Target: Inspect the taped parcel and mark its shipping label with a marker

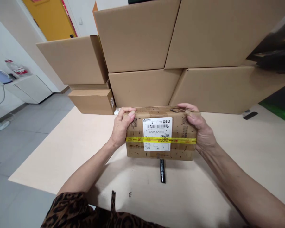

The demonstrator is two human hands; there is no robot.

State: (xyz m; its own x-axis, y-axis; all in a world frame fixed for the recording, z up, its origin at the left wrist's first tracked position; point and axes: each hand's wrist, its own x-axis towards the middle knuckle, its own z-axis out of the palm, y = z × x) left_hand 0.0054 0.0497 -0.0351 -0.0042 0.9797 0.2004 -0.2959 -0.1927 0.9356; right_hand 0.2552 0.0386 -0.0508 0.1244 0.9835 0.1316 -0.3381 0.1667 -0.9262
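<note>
Between both hands is a small brown cardboard box (135, 150), its labelled face tilted toward me. A white shipping label (156, 126) is stuck on that face, and a strip of yellow tape (182, 140) runs across it. My left hand (122, 126) grips the box at its left end, thumb on the near face. At the right end my right hand (201, 129) holds it the same way, fingers over the top edge. Under the box's lower edge a black marker-like object (162, 172) lies on the table, its far end hidden.
Large cardboard boxes (144, 88) are stacked along the back of the pale table (61, 142). A smaller closed carton (90, 101) stands at the back left. A small black object (250, 115) lies at the right. Past the table's left edge is grey floor, with a white cabinet (33, 88).
</note>
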